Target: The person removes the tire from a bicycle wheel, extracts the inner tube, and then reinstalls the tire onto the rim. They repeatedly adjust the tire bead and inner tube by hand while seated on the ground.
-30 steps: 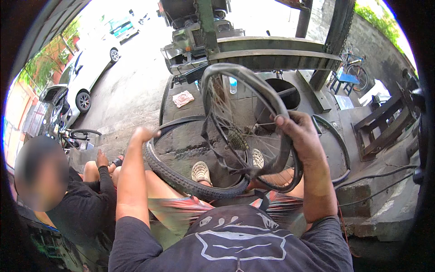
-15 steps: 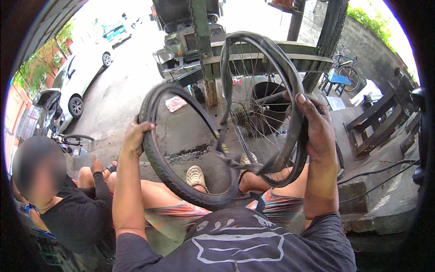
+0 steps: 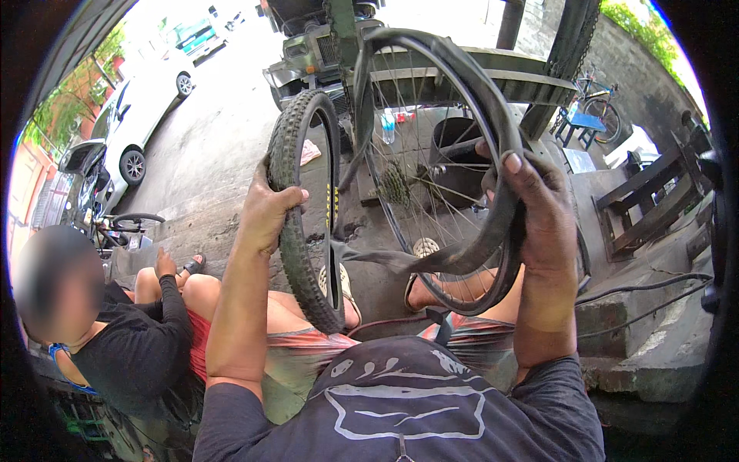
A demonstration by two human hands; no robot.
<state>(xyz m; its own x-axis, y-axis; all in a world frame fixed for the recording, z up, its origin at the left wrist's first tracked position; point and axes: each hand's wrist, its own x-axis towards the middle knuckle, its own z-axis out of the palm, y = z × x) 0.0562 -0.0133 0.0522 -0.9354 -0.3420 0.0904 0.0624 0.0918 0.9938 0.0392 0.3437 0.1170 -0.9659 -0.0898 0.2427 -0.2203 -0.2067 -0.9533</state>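
1. Surroundings, left: white car (image 3: 135,127) parked far left on the concrete yard; second person in a dark top (image 3: 131,346) seated near left, knees drawn up, close beside the left arm; small bicycle (image 3: 127,223) lying just beyond that person.
2. Surroundings, far centre: grey machine frame (image 3: 339,46) standing behind the wheel; dark bucket (image 3: 454,138) seen through the spokes; clear bottle with a blue band (image 3: 388,125) upright on the ground beside it; small pink flat packet (image 3: 309,152) on the concrete, partly hidden by the tyre.
3. Surroundings, right: blue stool (image 3: 581,123) and a parked bicycle (image 3: 604,112) far right; dark timber rack (image 3: 639,208) on a raised step; black cables (image 3: 654,289) trailing across the step edge.
4. Bicycle wheel (image 3: 431,177): held upright at centre, above the knees; thin spokes, grey sprocket cluster (image 3: 394,185) at the hub, black inner tube or rim strip (image 3: 493,131) hanging loose around the rim.
5. Knobbly black tyre (image 3: 304,223): off the rim, upright, just left of the wheel, small yellow marking on the sidewall; lower edge near a sandalled foot (image 3: 348,292).
6. Left hand (image 3: 269,208): fingers wrapped shut around the tyre's tread.
7. Right hand (image 3: 539,208): fingers closed over the wheel rim and loose tube at the right side.
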